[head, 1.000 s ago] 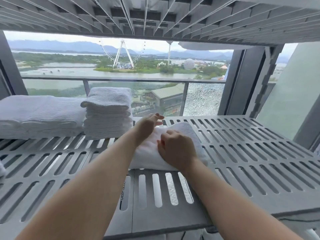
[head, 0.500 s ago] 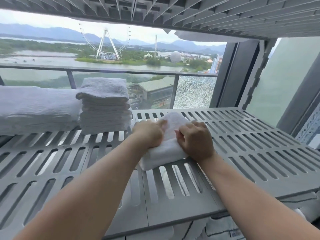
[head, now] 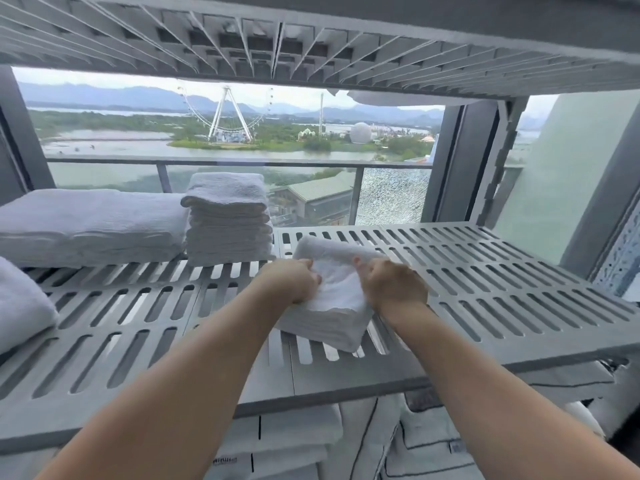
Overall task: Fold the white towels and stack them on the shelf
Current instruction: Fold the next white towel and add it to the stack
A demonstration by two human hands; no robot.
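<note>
Head view: both hands are clamped on one folded towel [head: 334, 306]. The left hand [head: 294, 282] has its fingers curled round the towel's left side and the right hand [head: 394, 285] grips its right side. The towel's near end rests on the slatted grey shelf [head: 485, 289], near the front edge, and its far end looks slightly raised.

The folding of this piece looks done, so the step in hand is placing it. The next move probably calls for carrying it left and back onto the stack of small folded towels [head: 228, 220], edges squared to the ones below, and letting go without tipping the column.

Counted:
- two hands
- one towel held
- one stack of small towels, its layers too fine to number
- one pile of larger towels [head: 90, 226] touching that stack on the left
- one more towel at the left edge [head: 20, 303]

More linen [head: 294, 441] lies under the shelf, its count unclear.
</note>
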